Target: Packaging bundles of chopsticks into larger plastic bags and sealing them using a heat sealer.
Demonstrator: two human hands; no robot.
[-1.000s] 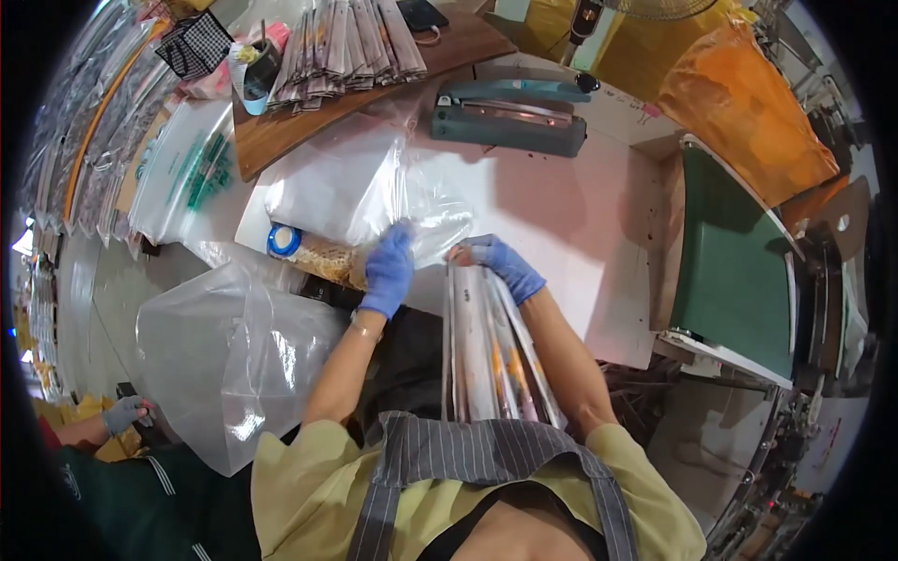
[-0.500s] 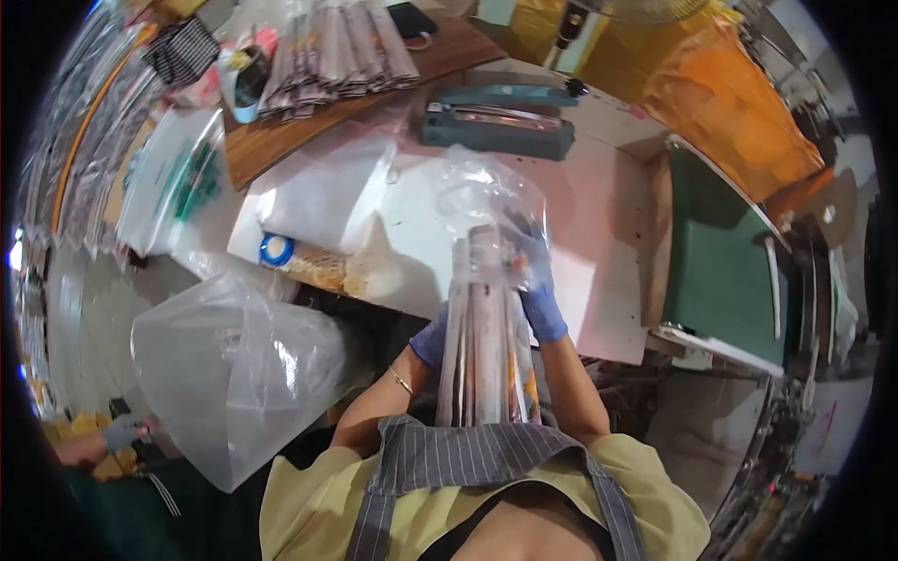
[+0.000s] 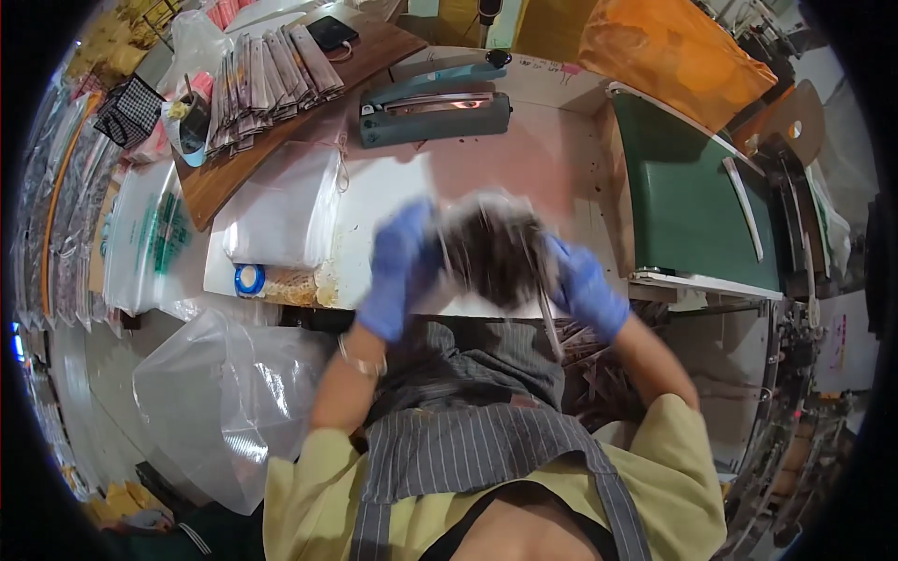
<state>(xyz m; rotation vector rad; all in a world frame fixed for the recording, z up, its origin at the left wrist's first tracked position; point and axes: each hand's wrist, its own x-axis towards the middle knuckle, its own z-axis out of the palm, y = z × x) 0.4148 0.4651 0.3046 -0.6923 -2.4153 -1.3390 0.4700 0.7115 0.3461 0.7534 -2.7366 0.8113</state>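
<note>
Between my two blue-gloved hands is a packet bundle [image 3: 496, 248], seen nearly end-on above the near edge of the work table. Its dark brown end is smeared by motion, with a clear plastic rim around it. My left hand [image 3: 402, 266] presses its left side, fingers pointing away from me. On the opposite side my right hand [image 3: 587, 288] grips it, with the fingertips partly behind the bundle. A thin pale strip hangs below, near the right hand. Beyond the bundle stands a grey-green bag sealer [image 3: 435, 122] with its arm raised.
Clear plastic bags [image 3: 281, 210] lie stacked on the table's left. Above them a brown board [image 3: 210, 182] bears many slim packets [image 3: 267, 84] and a phone [image 3: 333, 34]. A tape roll [image 3: 249, 280] sits at the front edge. A large clear bag [image 3: 234, 393] hangs lower left; a green panel [image 3: 692, 187] stands right.
The bundle has turned from lying lengthwise toward me to nearly end-on. Both hands have spread to its opposite sides, and the left has come up into view. The view has shifted right.
</note>
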